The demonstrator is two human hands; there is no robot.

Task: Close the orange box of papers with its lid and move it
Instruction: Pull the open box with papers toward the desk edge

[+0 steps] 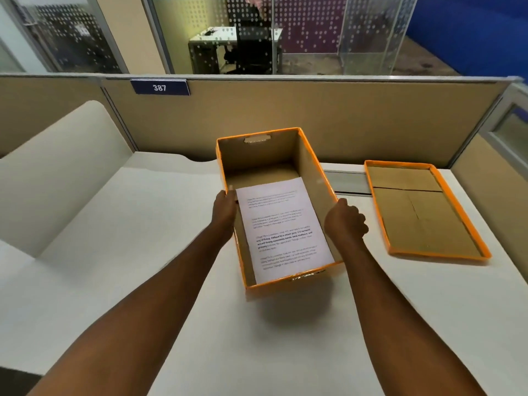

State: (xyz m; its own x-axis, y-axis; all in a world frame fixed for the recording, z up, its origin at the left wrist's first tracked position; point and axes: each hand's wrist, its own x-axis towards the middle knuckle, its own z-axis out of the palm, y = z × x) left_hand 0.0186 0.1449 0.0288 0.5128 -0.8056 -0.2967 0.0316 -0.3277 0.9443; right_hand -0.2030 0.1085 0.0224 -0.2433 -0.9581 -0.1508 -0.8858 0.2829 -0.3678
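The orange box (313,164) stands open in the middle of the white desk, with brown cardboard inside. Printed white papers (283,227) lie flat on its floor. My left hand (225,207) grips the box's left wall, fingers over the rim. On the opposite side my right hand (345,218) holds the outside of the right wall. The near end of the box seems raised a little off the desk, with a shadow under it. The orange lid (423,210) lies upside down on the desk to the right of the box, apart from it.
A tan partition wall (314,115) with a blue "387" sign runs along the desk's far edge. A low cream divider (65,172) stands at the left. A grey cable slot (347,182) sits between box and lid. White desk surface (177,238) extends left and toward me.
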